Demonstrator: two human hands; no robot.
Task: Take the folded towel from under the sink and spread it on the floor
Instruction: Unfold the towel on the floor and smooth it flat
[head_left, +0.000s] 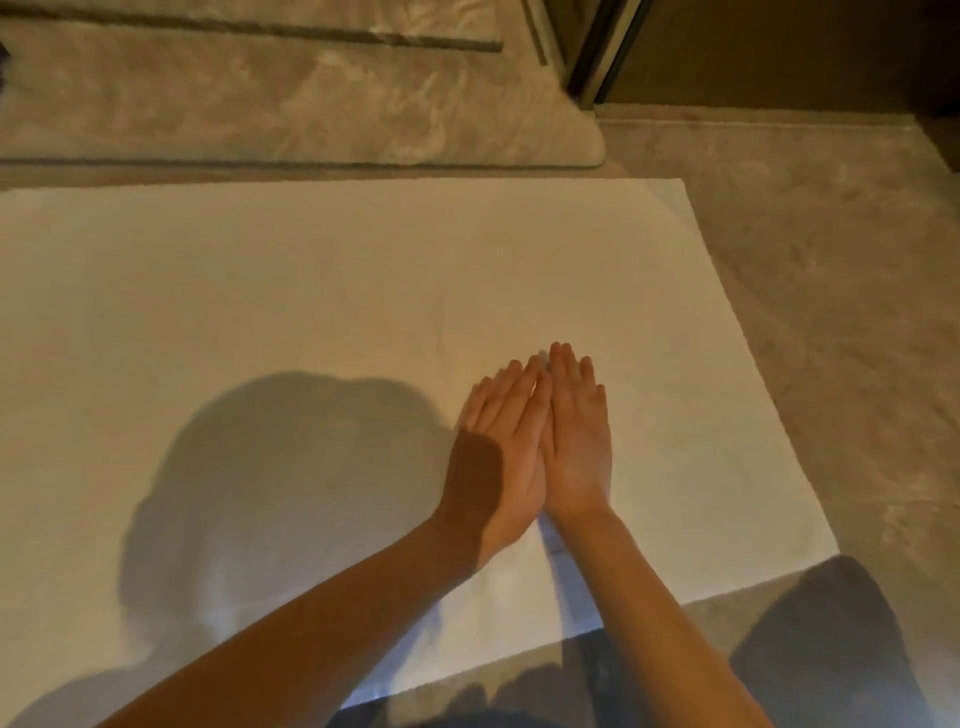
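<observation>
A white towel (322, 291) lies unfolded and flat on the marbled floor, filling most of the view from the left edge to right of centre. My left hand (498, 447) and my right hand (574, 436) rest palm down on it, side by side and touching, fingers straight and close together, right of the towel's middle. Neither hand grips anything. A shadow of my head falls on the towel to the left of the hands.
Beyond the towel's far edge runs a raised marble step with a rounded corner (582, 140). A dark door frame (597, 57) stands at the top right. Bare floor (841, 322) lies to the right. My dark-clothed knee (821, 649) is at the bottom right.
</observation>
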